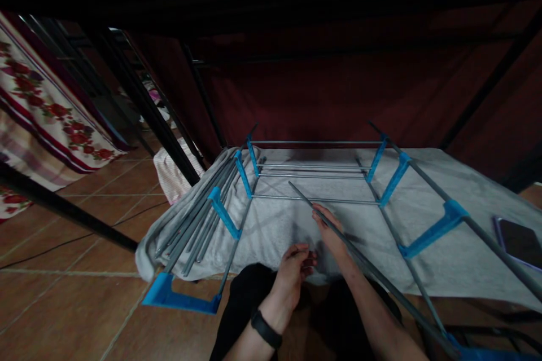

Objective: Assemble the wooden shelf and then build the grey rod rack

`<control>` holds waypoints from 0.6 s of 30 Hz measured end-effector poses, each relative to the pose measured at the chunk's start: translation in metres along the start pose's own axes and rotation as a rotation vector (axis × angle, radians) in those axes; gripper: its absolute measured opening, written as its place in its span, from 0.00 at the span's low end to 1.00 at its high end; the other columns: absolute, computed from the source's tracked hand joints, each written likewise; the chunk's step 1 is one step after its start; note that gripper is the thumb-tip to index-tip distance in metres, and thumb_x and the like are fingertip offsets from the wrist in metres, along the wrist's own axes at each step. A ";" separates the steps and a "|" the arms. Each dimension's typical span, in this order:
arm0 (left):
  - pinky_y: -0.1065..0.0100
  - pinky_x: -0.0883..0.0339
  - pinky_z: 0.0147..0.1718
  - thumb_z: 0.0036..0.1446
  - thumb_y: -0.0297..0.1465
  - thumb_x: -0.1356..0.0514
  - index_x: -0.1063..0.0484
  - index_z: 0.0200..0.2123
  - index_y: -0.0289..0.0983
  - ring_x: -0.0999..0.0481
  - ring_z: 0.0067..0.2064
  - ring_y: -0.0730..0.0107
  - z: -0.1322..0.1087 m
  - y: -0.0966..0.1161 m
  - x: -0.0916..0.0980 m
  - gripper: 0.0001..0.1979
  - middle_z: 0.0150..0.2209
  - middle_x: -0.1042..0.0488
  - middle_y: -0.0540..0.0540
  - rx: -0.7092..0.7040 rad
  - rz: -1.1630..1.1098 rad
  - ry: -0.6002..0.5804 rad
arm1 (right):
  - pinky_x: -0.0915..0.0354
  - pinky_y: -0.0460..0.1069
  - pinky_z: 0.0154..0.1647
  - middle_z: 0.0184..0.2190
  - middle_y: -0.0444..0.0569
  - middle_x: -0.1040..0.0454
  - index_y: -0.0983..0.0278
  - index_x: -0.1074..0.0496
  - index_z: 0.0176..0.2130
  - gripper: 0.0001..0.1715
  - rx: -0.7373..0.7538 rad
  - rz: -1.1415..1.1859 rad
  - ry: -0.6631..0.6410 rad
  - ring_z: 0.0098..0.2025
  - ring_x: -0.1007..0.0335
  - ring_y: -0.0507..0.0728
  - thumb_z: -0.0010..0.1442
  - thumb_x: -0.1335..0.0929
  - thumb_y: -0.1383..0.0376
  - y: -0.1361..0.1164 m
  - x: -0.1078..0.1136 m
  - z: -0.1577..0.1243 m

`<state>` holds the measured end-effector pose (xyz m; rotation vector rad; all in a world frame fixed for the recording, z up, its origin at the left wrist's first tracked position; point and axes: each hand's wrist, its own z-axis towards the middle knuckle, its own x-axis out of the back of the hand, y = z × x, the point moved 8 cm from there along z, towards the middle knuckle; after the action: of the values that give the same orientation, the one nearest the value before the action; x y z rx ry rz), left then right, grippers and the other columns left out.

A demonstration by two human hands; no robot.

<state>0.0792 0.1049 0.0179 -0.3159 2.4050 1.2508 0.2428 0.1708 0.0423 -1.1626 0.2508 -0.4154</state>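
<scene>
My right hand [329,228] is closed around a grey metal tube [376,271], near its far end. The tube slants from the middle of the bed down to the lower right, where its near end meets or passes a blue plastic bracket [483,354]; I cannot tell whether it is fitted in. My left hand [295,268], with a black wristband, hovers left of it, fingers loosely bent and apart, nothing visible in them. Around both hands lies a rack frame of grey tubes [315,199] joined by blue brackets [224,214], with several crossbars at its far end.
Several loose grey tubes [199,220] are bundled on the left of the grey blanket [288,225]. A phone [519,241] lies at the right. Black metal posts [144,107] stand at the left, near a floral cloth [71,124]. A dark red curtain [322,96] hangs behind.
</scene>
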 end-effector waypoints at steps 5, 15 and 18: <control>0.73 0.36 0.25 0.48 0.23 0.39 0.30 0.37 0.34 0.24 0.26 0.71 0.031 0.039 0.041 0.10 0.28 0.23 0.45 -0.085 -0.002 0.156 | 0.33 0.59 0.55 0.48 0.51 0.23 0.58 0.23 0.46 0.18 0.057 0.001 0.025 0.50 0.28 0.61 0.57 0.31 0.55 0.001 -0.006 0.006; 0.76 0.35 0.24 0.49 0.16 0.43 0.30 0.35 0.33 0.26 0.26 0.75 0.081 0.105 0.069 0.11 0.28 0.24 0.46 -0.263 -0.067 0.249 | 0.32 0.53 0.47 0.41 0.49 0.22 0.59 0.24 0.45 0.16 0.066 -0.049 0.065 0.43 0.27 0.58 0.59 0.33 0.56 -0.010 -0.013 0.052; 0.76 0.36 0.23 0.48 0.17 0.43 0.31 0.34 0.33 0.26 0.26 0.75 0.098 0.115 0.068 0.10 0.27 0.25 0.48 -0.296 -0.055 0.278 | 0.31 0.50 0.41 0.38 0.48 0.22 0.60 0.24 0.43 0.15 0.045 0.027 0.058 0.37 0.27 0.56 0.58 0.32 0.56 -0.003 -0.027 0.067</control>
<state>-0.0001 0.2503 0.0203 -0.6793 2.4086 1.6319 0.2445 0.2372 0.0701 -1.1026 0.3062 -0.4296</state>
